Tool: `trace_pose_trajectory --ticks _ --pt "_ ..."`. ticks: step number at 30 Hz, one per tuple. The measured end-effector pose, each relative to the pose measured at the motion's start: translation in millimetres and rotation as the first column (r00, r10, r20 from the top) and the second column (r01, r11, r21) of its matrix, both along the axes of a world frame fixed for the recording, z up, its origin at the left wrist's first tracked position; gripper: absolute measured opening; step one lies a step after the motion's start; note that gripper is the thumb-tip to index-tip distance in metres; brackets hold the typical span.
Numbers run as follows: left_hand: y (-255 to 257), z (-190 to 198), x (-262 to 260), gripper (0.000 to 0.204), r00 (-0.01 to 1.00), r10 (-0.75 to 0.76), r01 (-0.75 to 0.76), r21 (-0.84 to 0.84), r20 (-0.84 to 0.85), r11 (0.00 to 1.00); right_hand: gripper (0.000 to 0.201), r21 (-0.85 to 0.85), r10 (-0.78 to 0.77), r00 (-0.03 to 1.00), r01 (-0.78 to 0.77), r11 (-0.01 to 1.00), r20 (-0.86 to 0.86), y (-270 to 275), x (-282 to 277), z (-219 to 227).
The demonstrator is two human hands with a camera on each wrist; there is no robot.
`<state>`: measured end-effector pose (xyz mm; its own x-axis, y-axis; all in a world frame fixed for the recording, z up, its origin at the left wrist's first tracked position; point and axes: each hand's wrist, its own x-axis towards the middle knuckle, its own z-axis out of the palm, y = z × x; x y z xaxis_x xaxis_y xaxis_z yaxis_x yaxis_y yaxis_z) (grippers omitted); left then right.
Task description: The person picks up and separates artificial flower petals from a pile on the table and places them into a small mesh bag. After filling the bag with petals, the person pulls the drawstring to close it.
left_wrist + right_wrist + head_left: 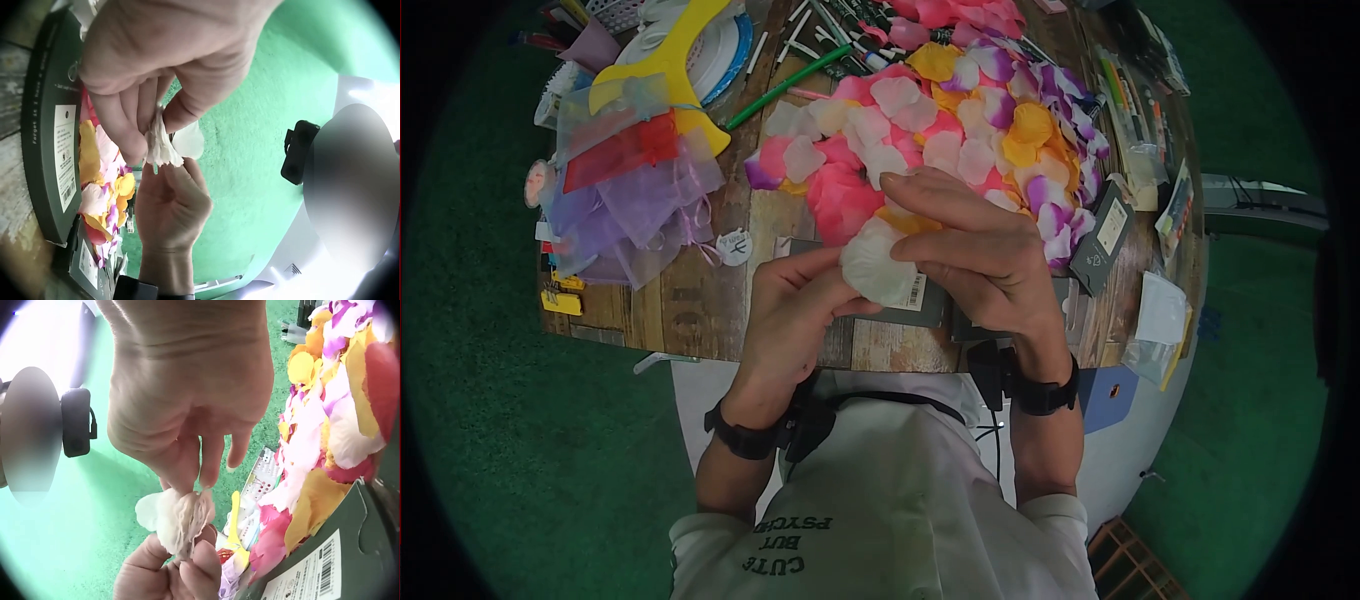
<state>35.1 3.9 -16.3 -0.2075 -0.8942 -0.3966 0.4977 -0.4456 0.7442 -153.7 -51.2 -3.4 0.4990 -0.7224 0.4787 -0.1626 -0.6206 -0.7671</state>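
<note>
A bunch of layered white artificial petals (878,265) is held up between the hands, over the table's near edge. My left hand (788,315) pinches the gathered base of the bunch between thumb and fingers, as the right wrist view shows. From the other side, my right hand (992,255) pinches the frilled upper edge with thumb and forefinger, its other fingers reaching past. One pale petal (189,141) sticks out sideways from the bunch in the left wrist view. Behind the hands spreads a heap of pink, white, orange and purple petals (940,150).
Dark boxes with white labels (306,569) lie below the hands. Sheer purple pouches (635,215), a red pouch (620,155) and a yellow curved piece (690,50) are at the left. A green stick (785,88) and pens lie at the back; packets (1160,310) are at the right.
</note>
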Motion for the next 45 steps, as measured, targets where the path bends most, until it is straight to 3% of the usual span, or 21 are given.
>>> trace_pose_trajectory --ticks 2,4,5,7,15,17,21,27,30,32,33,35,36,38,42,44,45 --pt "1 1 -3 0.027 1.0 0.006 -0.006 -0.005 0.021 1.0 0.03 0.008 -0.004 1.0 0.004 1.0 -0.021 4 -2 4" --pt "1 3 -6 0.027 0.994 0.071 -0.068 -0.032 0.077 0.997 0.027 0.334 -0.17 0.985 0.156 0.929 0.01 13 -2 13" --pt "1 3 -7 0.027 0.994 0.071 -0.069 -0.034 0.078 0.997 0.027 0.333 -0.169 0.986 0.156 0.93 0.011 15 -2 14" --pt "1 1 -10 0.027 0.981 0.156 -0.149 -0.067 0.112 0.987 0.027 0.505 -0.438 0.896 0.344 0.792 0.076 20 0 15" --pt "7 1 -20 0.026 0.945 0.194 -0.141 -0.206 0.263 0.968 0.033 0.351 -0.4 0.913 0.401 0.846 -0.078 39 19 -1" --pt "8 2 -20 0.026 0.945 0.206 -0.153 -0.217 0.252 0.964 0.027 0.484 -0.465 0.885 0.389 0.784 0.041 41 19 -3" --pt "8 2 -20 0.024 0.959 0.181 -0.14 -0.193 0.217 0.971 0.019 0.463 -0.489 0.863 0.386 0.798 0.124 41 17 0" --pt "7 4 -21 0.024 0.956 0.149 -0.114 -0.148 0.251 0.982 0.019 0.612 -0.526 0.817 0.295 0.734 0.236 41 6 10" --pt "4 4 -17 0.024 0.959 0.101 -0.072 -0.119 0.265 0.99 0.02 0.6 -0.412 0.867 0.178 0.78 0.278 39 -13 23" --pt "4 5 -17 0.024 0.959 0.062 -0.036 -0.101 0.275 0.994 0.024 0.495 -0.184 0.976 0.103 0.862 0.117 36 -24 38" --pt "3 6 -18 0.022 0.951 0.045 -0.016 -0.098 0.306 0.995 0.024 0.494 -0.187 0.975 0.107 0.863 0.117 34 -23 41" --pt "3 8 -20 0.02 0.941 0.023 0.009 -0.094 0.337 0.996 0.022 0.249 -0.161 0.966 0.21 0.945 -0.203 33 -16 44" --pt "4 9 -20 0.02 0.924 -0.018 0.057 -0.092 0.382 0.994 0.022 0.251 -0.165 0.965 0.214 0.944 -0.202 32 -12 43" --pt "6 8 -21 0.021 0.903 -0.06 0.106 -0.087 0.426 0.991 0.018 -0.023 -0.212 0.919 0.217 0.976 -0.333 29 -4 37" --pt "7 6 -23 0.021 0.916 -0.068 0.111 -0.088 0.396 0.99 0.021 -0.058 -0.25 0.913 0.245 0.968 -0.323 30 -2 23" --pt "7 6 -25 0.021 0.928 -0.079 0.121 -0.092 0.364 0.988 0.029 -0.047 -0.339 0.926 0.336 0.941 -0.163 33 -3 17" --pt "7 6 -26 0.021 0.943 -0.071 0.105 -0.087 0.325 0.991 0.029 -0.047 -0.342 0.925 0.339 0.939 -0.164 36 -3 16"
